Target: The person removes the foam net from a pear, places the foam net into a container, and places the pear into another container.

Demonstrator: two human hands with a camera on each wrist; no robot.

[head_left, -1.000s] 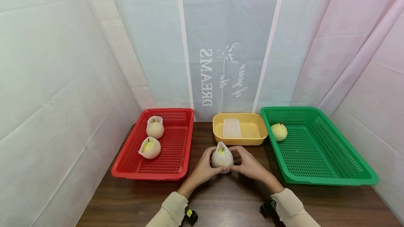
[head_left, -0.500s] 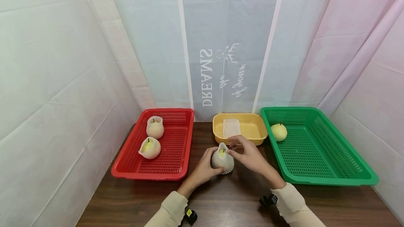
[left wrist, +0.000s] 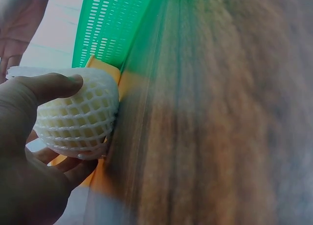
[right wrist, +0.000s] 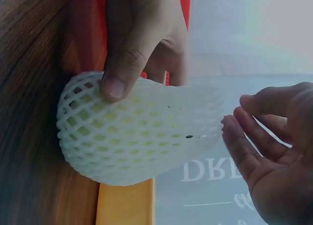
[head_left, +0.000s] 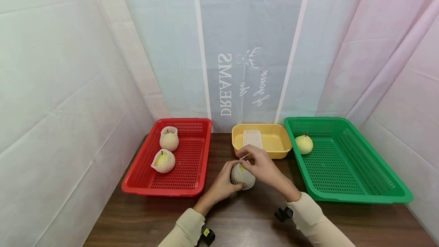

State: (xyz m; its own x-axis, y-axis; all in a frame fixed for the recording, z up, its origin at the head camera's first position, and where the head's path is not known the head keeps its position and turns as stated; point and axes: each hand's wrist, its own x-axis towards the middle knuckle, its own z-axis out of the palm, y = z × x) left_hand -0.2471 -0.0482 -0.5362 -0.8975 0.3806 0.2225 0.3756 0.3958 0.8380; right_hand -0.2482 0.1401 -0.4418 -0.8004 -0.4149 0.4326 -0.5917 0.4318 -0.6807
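A pear in a white foam net [head_left: 245,179] stands upright over the table in front of the yellow box. My left hand [head_left: 222,184] grips it from the left, thumb on the near side and fingers round the far side. The thumb presses into the net [left wrist: 80,112] in the left wrist view. My right hand [head_left: 263,166] is over the top of the pear, its fingers loosely bent. In the right wrist view the right hand's fingertips [right wrist: 230,127] are right at the net's open rim, which extends past the fruit.
A red basket [head_left: 202,155] on the left holds two netted pears [head_left: 164,162]. The yellow box [head_left: 277,146] behind my hands has a flat foam net [head_left: 252,138] in it. At right, a green basket [head_left: 356,197] holds a bare pear [head_left: 303,145].
My right hand has left the pear's right side and moved up and leftward to the net's top rim. The left hand has kept its grip on the netted pear.
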